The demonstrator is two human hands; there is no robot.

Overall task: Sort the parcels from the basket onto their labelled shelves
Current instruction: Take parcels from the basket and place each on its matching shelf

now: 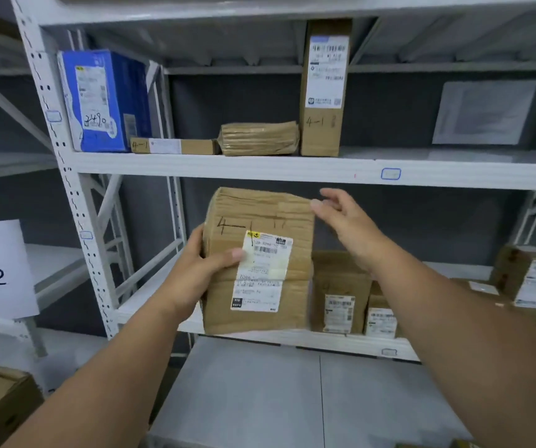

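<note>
A brown cardboard parcel (260, 221) marked "4-1" with a white shipping label is held up in front of the white rack. My left hand (202, 270) grips its left side, thumb across the front by the label. My right hand (341, 218) is at the parcel's upper right corner, fingers relaxed and spread, a fingertip about touching the edge. The shelf above (260, 166) carries parcels marked "4-1": a flat box (172, 146), a taped brown bundle (260, 139) and a tall upright box (323, 88). The basket is out of view.
A blue box (108, 101) stands at the upper shelf's left end; its right half is bare. The lower shelf (292, 337) holds several small labelled boxes (341, 295) behind and right of the held parcel. A paper sign reading "-2" (0, 270) hangs at left.
</note>
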